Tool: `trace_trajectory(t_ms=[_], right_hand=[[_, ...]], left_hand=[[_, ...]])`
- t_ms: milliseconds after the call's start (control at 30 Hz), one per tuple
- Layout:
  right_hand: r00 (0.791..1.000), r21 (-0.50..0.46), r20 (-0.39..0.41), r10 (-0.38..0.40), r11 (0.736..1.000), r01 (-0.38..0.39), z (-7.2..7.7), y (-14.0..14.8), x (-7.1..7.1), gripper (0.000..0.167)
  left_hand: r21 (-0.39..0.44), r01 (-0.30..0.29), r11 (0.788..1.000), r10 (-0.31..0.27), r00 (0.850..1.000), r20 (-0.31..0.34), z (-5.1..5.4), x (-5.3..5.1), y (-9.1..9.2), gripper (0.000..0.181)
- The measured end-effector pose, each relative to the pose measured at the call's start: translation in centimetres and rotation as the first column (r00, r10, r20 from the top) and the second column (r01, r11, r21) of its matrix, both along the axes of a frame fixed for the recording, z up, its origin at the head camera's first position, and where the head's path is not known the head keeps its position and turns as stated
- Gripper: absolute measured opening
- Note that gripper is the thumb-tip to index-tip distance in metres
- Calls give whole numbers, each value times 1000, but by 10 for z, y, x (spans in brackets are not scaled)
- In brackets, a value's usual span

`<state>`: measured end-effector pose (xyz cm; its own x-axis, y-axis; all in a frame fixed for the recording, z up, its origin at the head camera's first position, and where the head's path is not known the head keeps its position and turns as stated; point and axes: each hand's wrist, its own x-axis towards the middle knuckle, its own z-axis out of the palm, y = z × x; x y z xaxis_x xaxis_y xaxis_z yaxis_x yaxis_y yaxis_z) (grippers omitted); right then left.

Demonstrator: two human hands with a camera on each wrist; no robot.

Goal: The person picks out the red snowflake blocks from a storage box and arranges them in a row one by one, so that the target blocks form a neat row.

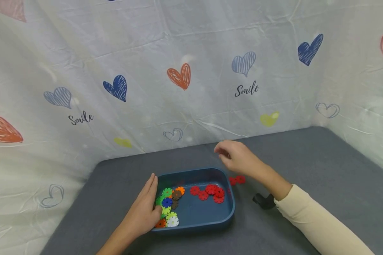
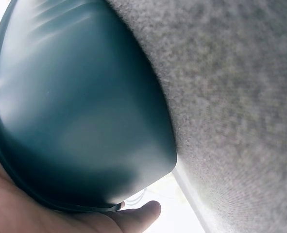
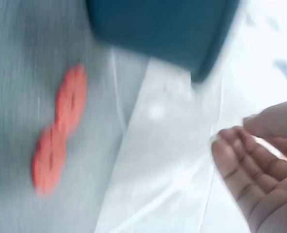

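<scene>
Grips the left rim of a dark blue plastic tray [image 1: 198, 213] with the left hand [image 1: 144, 207], with fingers nearly straight. Holds the right hand [image 1: 238, 156] loosely curled in the air by the far right corner, with nothing visible in it. Has two joined red notched plastic discs [image 1: 240, 179] just right of the tray, near the right hand, and multicoloured notched plastic discs [image 1: 167, 202] inside, beside the left hand.
</scene>
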<state>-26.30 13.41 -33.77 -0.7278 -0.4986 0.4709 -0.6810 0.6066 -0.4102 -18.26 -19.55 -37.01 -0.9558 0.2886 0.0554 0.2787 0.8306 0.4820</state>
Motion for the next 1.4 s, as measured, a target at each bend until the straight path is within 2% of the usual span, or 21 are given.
trace_trajectory(t_ms=[100,200,267,400,467,500,567,700,800,933,1200,1400], right_hand=[[995,42,-46,91,995,-89,-8,-22,12,15],[983,200,-6,185,963,-181,-19,-38,23,22],[978,343,18,209,917,-202,-26,-46,28,34],[977,589,7,215,788,-178,-31,-53,35,50],[977,642,-2,214,749,-163,-31,-55,38,51],[977,649,2,214,742,-164,-31,-55,39,50],[975,645,13,221,743,-177,-30,-55,40,46],[965,590,11,260,778,-216,-31,-55,38,39],[955,563,-12,296,792,-238,-32,-54,36,33],[952,557,-15,307,793,-247,-32,-52,36,30],[956,568,53,290,778,-267,-30,-53,35,26],[946,526,112,303,790,-315,-29,-52,34,16]], left_hand=[[0,0,1000,0,1000,-2,0,0,0,85],[-3,-1,1000,1,1000,-4,0,1,0,85],[-3,-2,1000,2,1000,-4,0,1,0,85],[-3,-2,1000,2,1000,-1,1,0,0,85],[-1,-2,1000,2,1000,1,1,0,0,85],[-1,-2,1000,2,1000,2,1,0,0,85],[0,-2,1000,2,1000,3,1,0,0,85],[-2,0,1000,0,1000,1,1,1,0,85],[-1,1,1000,-1,1000,0,1,1,0,85],[-6,-5,1000,5,1000,10,1,0,0,85],[-8,-3,1000,3,1000,-8,0,0,1,85],[-8,-7,1000,7,1000,-9,1,1,1,85]])
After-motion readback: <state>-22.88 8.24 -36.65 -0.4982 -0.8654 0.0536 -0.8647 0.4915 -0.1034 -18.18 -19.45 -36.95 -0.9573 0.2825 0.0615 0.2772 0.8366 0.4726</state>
